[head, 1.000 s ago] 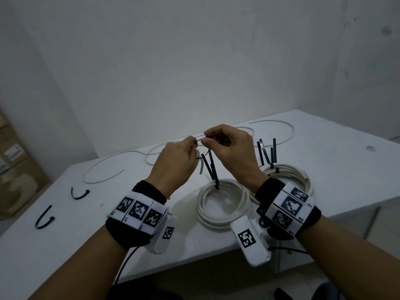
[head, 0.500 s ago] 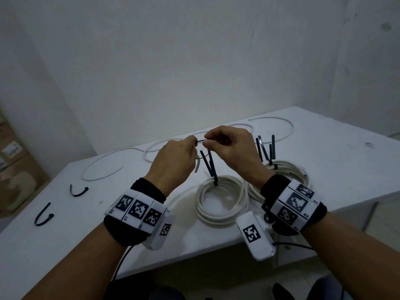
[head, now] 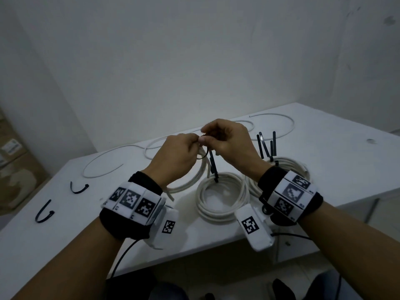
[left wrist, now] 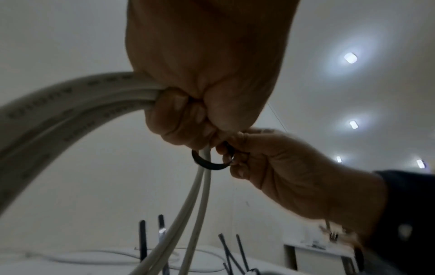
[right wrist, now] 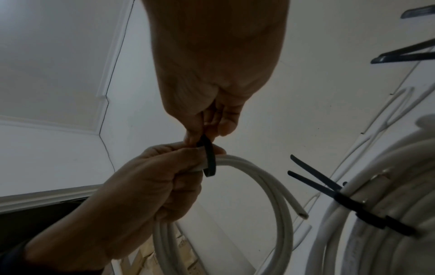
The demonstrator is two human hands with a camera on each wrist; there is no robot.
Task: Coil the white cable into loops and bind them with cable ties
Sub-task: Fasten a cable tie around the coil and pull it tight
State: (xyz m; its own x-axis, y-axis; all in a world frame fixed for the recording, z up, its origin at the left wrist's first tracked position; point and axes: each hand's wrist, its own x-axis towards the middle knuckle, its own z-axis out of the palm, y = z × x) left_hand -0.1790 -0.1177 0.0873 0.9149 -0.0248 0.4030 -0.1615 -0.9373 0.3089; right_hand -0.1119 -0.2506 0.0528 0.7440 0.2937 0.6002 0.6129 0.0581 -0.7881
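Hands crept closer since a second ago. Left hand (head: 177, 154) grips the coil (right wrist: 270, 186) held above the table (head: 324, 169); right hand (head: 229, 141) pinches the tie (left wrist: 209, 163) looped round it. Cable's light but springy, I reckon, so hold right beside the tie.

Dim, greyish pics w/ wide-angle edge warp; ceiling lights (left wrist: 350, 57) glare, wrist views blurry.

Plain white walls (head: 194, 61), scuffed upper right. White table (head: 346, 159) in corner. Cardboard boxes (head: 13, 161) at left. Recessed ceiling lights (left wrist: 350, 58) lit; dim overall.
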